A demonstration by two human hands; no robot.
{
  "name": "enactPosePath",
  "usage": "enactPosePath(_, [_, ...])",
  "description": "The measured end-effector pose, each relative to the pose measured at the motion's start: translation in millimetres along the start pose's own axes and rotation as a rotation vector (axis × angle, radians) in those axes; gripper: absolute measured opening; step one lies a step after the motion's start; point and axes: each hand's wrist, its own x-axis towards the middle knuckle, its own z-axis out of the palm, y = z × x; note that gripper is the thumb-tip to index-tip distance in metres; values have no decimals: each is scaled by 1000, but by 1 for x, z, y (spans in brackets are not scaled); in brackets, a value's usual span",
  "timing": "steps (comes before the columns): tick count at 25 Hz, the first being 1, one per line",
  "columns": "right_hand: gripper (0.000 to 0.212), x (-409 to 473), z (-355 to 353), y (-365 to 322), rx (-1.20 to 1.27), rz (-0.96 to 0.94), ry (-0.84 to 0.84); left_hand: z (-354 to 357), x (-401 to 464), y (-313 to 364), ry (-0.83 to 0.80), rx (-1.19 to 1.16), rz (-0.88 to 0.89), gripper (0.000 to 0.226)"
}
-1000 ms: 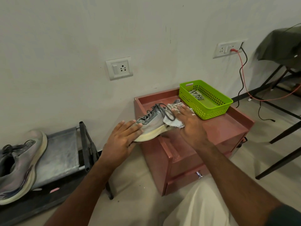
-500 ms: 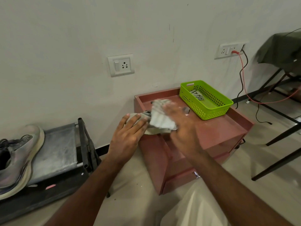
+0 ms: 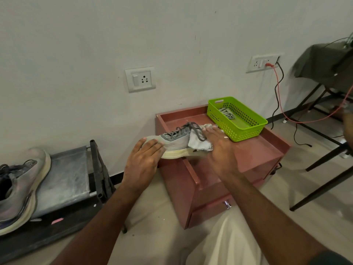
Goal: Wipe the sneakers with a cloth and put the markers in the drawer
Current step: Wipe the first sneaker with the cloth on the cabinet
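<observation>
Grey mesh sneaker with cream foam sole and dark laces (image 3: 176,142) lies on its side across the front left corner of the low red-brown drawer cabinet (image 3: 254,150), toe overhanging the edge. Left hand (image 3: 142,163) rests flat over the toe, fingers straight, apparently to steady the shoe against the rubbing. Right hand (image 3: 219,144) presses a crumpled white cloth (image 3: 200,143) flat-fingered against the heel side, so wiping looks under way. Sole appears yellowed. A second grey sneaker (image 3: 21,188) waits on the dark metal rack (image 3: 66,175). Lime-green perforated plastic basket (image 3: 236,119) sits at the back right corner; no markers identifiable.
</observation>
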Motion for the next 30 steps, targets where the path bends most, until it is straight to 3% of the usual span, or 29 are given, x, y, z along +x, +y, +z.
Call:
enactPosePath(3, [52, -13, 4, -37, 187, -341, -100, -8, 1, -5, -19, 6, -24, 24])
enactPosePath(6, [58, -9, 23, -50, 195, -439, -228, -13, -2, -7, -69, 22, -23, 27])
enactPosePath(11, [48, 7, 15, -3, -181, -193, -75, -16, -9, -9, -66, 7, -11, 28])
enactPosePath(14, [48, 12, 8, 5, -230, 6, -73, -16, -3, -3, -65, 5, -15, 28])
enactPosePath(16, [43, 4, 11, -17, -55, -57, -3, -15, -2, -3, -60, 5, -25, 29])
enactPosePath(18, [45, -14, 11, -50, 171, -246, -86, -15, -1, 1, -61, 15, -19, 30])
enactPosePath(20, [51, -16, 11, -70, 256, -304, -165, -16, 2, 2, -83, 21, -20, 31])
enactPosePath(22, [51, -9, 16, -69, 137, -289, -184, -17, 0, 0, -120, 18, -10, 32])
enactPosePath(25, [43, -2, 13, -42, -261, -287, -199, -20, -9, -9, -133, 11, -24, 32])
enactPosePath(28, [59, 8, -5, -4, -329, -79, -200, -19, -6, -7, -119, -2, -37, 27])
enactPosePath(30, [57, 9, -4, 9, -314, 12, -160, -17, -1, -5, -99, -22, -31, 25])
